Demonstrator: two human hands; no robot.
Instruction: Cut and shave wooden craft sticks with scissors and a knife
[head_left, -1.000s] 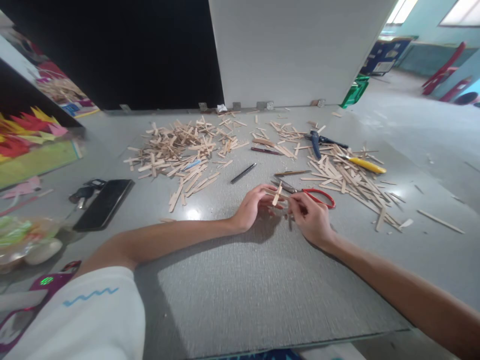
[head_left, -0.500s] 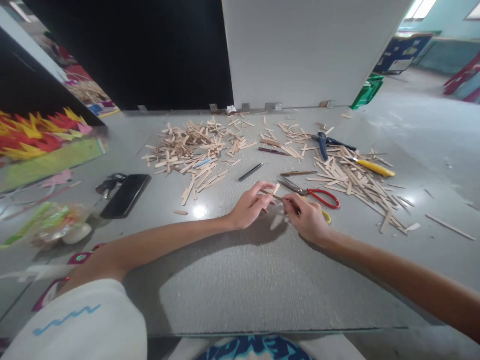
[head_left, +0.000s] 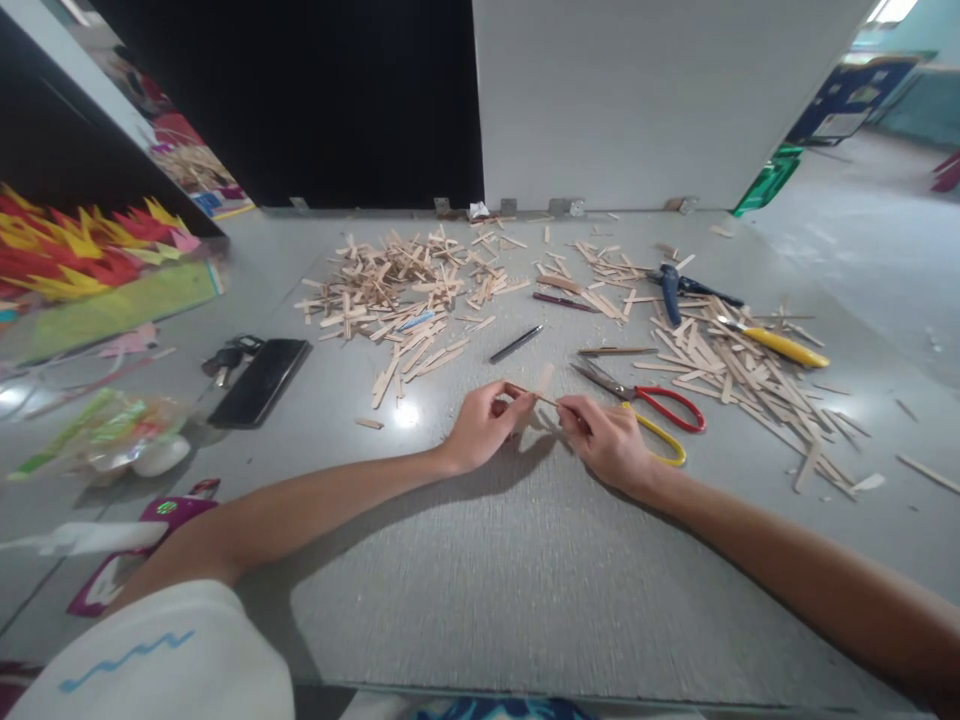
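A thin wooden stick (head_left: pixel 547 400) spans the small gap between my two hands, above the grey tabletop. My left hand (head_left: pixel 480 430) pinches its left end between thumb and fingers. At the other end, the curled fingers of my right hand (head_left: pixel 607 440) grip it. Just behind the stick is a pale, blurred wooden piece (head_left: pixel 547 377); whether it is held or lies on the table I cannot tell. Scissors (head_left: pixel 615 385) with red and yellow handles lie beside my right hand. A dark pen (head_left: pixel 516 343) rests beyond my hands.
Wooden stick pieces form a left pile (head_left: pixel 390 275) and a right pile (head_left: pixel 750 375). Blue-handled pliers (head_left: pixel 670 290) and a yellow-handled cutter (head_left: pixel 784 346) lie on the right. At left are a phone (head_left: pixel 262 383), keys (head_left: pixel 225 362) and a purple glue gun (head_left: pixel 176 510). An upright panel (head_left: pixel 615 110) stands behind.
Both hands still hold the thin stick. My left hand has turned, its fingers closing into a tighter pinch. The view has shifted slightly, and more of the scissors' yellow loop shows.
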